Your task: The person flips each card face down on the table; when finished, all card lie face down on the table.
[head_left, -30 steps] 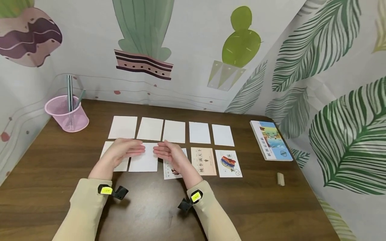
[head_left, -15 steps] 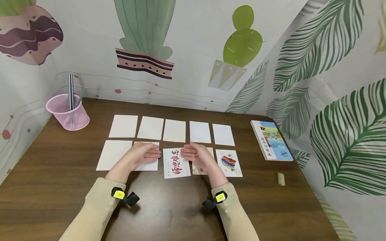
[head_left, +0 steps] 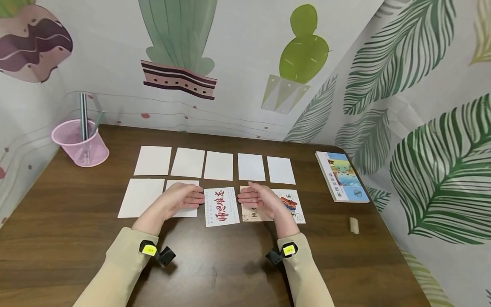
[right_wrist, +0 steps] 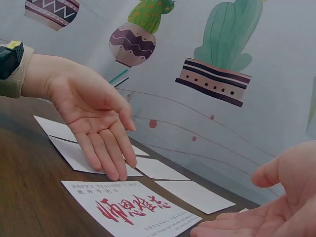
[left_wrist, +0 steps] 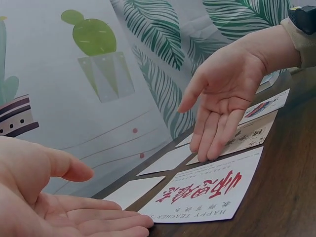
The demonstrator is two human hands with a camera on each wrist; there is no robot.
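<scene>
Resting on edge with palms turned toward each other, two hands in beige sleeves flank a white card printed with red brush lettering (head_left: pixel 221 206) on a dark brown wooden table (head_left: pixel 215 273). The left hand (head_left: pixel 180 199) has its fingers straight and relaxed, holding nothing, its little-finger side lying on a blank white card (head_left: pixel 183 200) just left of the red-lettered card. The right hand (head_left: pixel 261 199) is likewise flat and loose, holding nothing, its fingertips down on a cream card with dark print (head_left: pixel 251 212) just right of the red-lettered card. A gap shows between each hand and the red-lettered card's edges. That card lies flat in the middle of the near row.

Also in the near row are a blank white card at the far left (head_left: pixel 141 203) and a white card with a colourful picture (head_left: pixel 293 205) at the far right, partly behind the right hand. Beyond lies a row of five blank white cards (head_left: pixel 218 165), side by side with narrow gaps. Near the right edge of the table sits a small tan block (head_left: pixel 354 225), and farther back a book with a blue illustrated cover (head_left: pixel 342 176). At the far left corner stands a pink mesh cup holding thin sticks (head_left: pixel 80 147). Behind the table hangs a backdrop printed with cacti and green leaves (head_left: pixel 307 55).
</scene>
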